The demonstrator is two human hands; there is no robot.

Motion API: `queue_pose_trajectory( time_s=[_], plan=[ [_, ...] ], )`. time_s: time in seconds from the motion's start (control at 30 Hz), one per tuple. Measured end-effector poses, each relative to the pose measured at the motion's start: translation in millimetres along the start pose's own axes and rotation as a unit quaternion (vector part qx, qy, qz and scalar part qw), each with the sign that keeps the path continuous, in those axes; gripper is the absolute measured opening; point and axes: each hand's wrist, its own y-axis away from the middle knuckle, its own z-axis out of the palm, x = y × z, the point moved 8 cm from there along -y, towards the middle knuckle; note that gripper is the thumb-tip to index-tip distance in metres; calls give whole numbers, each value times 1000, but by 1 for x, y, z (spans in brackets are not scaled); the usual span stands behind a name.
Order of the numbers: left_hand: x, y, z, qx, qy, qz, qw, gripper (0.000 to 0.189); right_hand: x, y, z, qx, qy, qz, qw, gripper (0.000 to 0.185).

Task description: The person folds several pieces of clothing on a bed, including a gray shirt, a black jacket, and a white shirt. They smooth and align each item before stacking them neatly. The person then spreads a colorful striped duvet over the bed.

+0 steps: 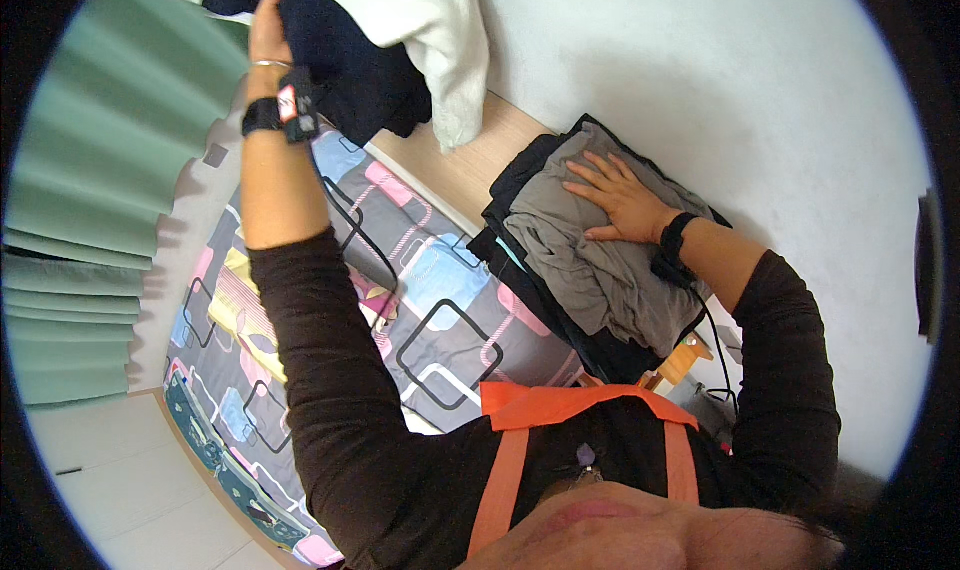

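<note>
My left hand (270,28) reaches up to the top edge of the head view and lies against a dark navy garment (352,59). Its fingertips run up to the picture's edge, so whether they grip the cloth is unclear. A white garment (442,37) drapes over and beside the navy one. To the right, my right hand (626,198) rests flat with fingers spread on a grey garment (570,270). That garment tops a stack of folded dark clothes (517,168), with a thin light-blue edge showing beneath.
The clothes lie along a light wood ledge (457,172) beside a white wall (675,59). Below it spreads a bed with a patterned cover (442,345). Green curtains (112,157) hang at left. Black cables (352,225) trail from both wrist bands.
</note>
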Motion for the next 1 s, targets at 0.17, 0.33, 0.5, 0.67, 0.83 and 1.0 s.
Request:
queue_pose_trajectory(
  time_s=[0.17, 0.33, 0.5, 0.67, 0.83, 1.0],
  plan=[
    [-15, -26, -39, 16, 16, -54, 998, 20, 1, -2, 0, -5, 6, 5, 1000, 83],
    [-43, -55, -117, 80, 43, 23, 996, 22, 0, -3, -1, -8, 13, 5, 1000, 83],
    [74, -61, -168, 163, -50, 145, 975, 28, 1, -3, 0, -13, -1, 12, 1000, 82],
    [184, -52, -139, 224, -55, 169, 958, 27, 1, -2, -1, -4, -3, 9, 1000, 81],
    [177, -71, -94, 155, -94, 176, 968, 24, 2, -1, 0, -12, 0, 9, 1000, 79],
    [36, -54, -94, 208, -197, 109, 952, 27, 2, -1, 0, -10, 0, 6, 1000, 83]
  ],
)
